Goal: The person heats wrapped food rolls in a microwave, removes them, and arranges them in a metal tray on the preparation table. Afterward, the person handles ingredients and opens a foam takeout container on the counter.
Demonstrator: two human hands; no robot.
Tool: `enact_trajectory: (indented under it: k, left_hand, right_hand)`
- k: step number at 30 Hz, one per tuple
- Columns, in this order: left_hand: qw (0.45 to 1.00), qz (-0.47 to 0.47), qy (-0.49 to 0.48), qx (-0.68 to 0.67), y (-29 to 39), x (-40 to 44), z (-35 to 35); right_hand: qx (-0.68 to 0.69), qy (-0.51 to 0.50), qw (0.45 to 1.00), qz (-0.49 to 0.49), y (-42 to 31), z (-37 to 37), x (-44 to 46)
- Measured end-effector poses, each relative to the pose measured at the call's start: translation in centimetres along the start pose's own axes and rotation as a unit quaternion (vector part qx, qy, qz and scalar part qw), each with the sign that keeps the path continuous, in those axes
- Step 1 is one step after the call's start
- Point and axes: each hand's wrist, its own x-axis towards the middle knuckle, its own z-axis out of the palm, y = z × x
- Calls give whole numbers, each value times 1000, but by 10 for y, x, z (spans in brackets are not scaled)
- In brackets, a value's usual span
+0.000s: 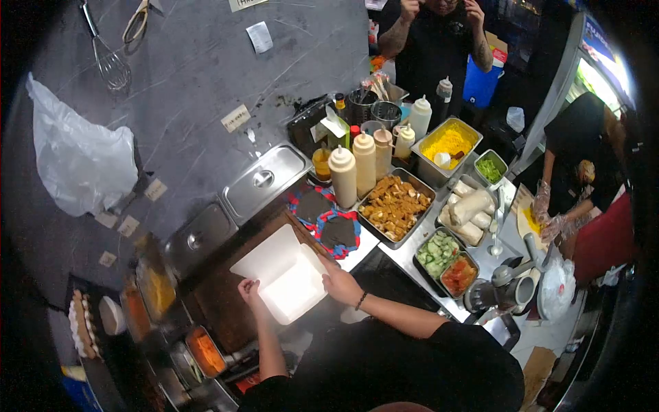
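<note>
A white clamshell takeaway box is spread open, its lid folded back toward the wall, and nothing shows inside it. My left hand grips the box's left edge, fingers closed on the rim. On the opposite side my right hand, with a dark beaded bracelet at the wrist, is closed on the right edge. Beneath the box lies a dark brown griddle. Just beyond my right hand are dark cloth pads with red and blue edging.
Chopped browned meat fills a metal tray near squeeze bottles. Cucumber slices, shredded yellow food and orange shreds sit in pans. A gloved co-worker handles a wrap at right; another person stands at the back.
</note>
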Motion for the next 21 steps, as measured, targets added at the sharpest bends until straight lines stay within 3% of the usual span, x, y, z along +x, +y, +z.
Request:
enact_trajectory:
  k: [2,4,6,9,12,14,16,18,19,20,21]
  left_hand:
    - [996,4,10,89,-1,26,-8]
    - [992,0,6,129,-13,46,-20]
    - [970,43,-42,235,-27,61,-31]
    - [949,67,-23,308,-9,41,-27]
    - [936,97,3,337,-10,32,-39]
    - [939,36,-59,338,-27,30,-57]
    - [954,17,-61,292,-20,24,-51]
    - [955,-16,-60,288,-9,20,-45]
    - [959,2,-53,279,-6,19,-41]
    - [978,31,-76,191,-17,23,-45]
    - [977,22,-80,196,-10,23,-39]
  right_hand:
    - [-17,47,998,-45,24,22,32]
    - [-39,86,968,-234,29,17,62]
    - [-104,229,945,-207,26,-11,87]
    - [-85,374,923,-43,14,-96,125]
    - [-141,488,854,-113,-30,-170,140]
    - [-215,457,858,-90,-2,-192,159]
    - [-287,418,859,-68,9,-205,156]
    - [-201,471,859,19,18,-211,151]
    - [-186,478,858,13,4,-202,141]
    - [-162,453,877,-9,-9,-186,130]
    - [-139,392,909,-31,-19,-167,119]
